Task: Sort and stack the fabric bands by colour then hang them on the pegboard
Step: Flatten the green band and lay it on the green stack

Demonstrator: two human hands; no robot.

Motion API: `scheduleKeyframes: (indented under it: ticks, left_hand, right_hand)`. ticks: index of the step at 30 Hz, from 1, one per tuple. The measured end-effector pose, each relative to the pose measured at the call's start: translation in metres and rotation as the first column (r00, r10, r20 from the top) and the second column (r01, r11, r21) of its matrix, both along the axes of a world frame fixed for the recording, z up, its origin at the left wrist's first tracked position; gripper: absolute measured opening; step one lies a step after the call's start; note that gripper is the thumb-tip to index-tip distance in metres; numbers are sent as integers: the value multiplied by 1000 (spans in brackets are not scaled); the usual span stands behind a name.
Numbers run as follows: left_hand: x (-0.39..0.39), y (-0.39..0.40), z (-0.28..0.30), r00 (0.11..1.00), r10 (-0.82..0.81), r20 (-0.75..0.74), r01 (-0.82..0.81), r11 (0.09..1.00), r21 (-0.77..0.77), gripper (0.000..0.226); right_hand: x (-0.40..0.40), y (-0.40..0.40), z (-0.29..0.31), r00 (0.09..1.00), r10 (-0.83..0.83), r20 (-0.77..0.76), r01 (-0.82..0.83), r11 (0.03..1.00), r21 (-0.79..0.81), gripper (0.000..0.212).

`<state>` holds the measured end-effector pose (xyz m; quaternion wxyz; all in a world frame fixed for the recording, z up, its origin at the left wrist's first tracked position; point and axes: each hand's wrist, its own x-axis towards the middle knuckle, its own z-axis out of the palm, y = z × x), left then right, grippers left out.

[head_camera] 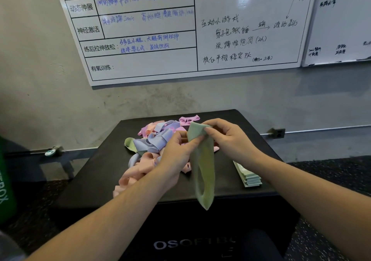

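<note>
Both hands pinch the top of a green band: left hand, right hand. It hangs over the box's front edge. Pile mid-box; stack at right edge.

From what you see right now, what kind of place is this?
Probably a gym or training room. A whiteboard on the wall lists exercises, the work surface is a black padded box, and the pile on it is stretch bands.
</note>
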<state>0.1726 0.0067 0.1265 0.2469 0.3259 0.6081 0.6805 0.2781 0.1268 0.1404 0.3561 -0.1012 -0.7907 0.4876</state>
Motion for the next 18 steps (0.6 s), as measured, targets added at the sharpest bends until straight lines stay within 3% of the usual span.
scheduleKeyframes:
  ticks: [3,9,13,18]
  left_hand:
    - [1,3,-5,999,-51,11,51,998,-29,63]
    - [8,9,-10,970,-99,-224,72,990,-124,8]
    - [12,17,-8,945,-126,-301,76,982,-173,9]
    - [13,37,-15,991,-95,-99,90,995,-53,23]
  right_hand:
    - [2,-2,1,1000,12,10,-11,999,-33,18]
    - [5,7,4,999,-40,32,46,980,-192,25]
    - [9,9,1,1000,-21,7,22,962,-272,26]
    - [16,14,-16,1000,-21,-24,11,938,-348,21]
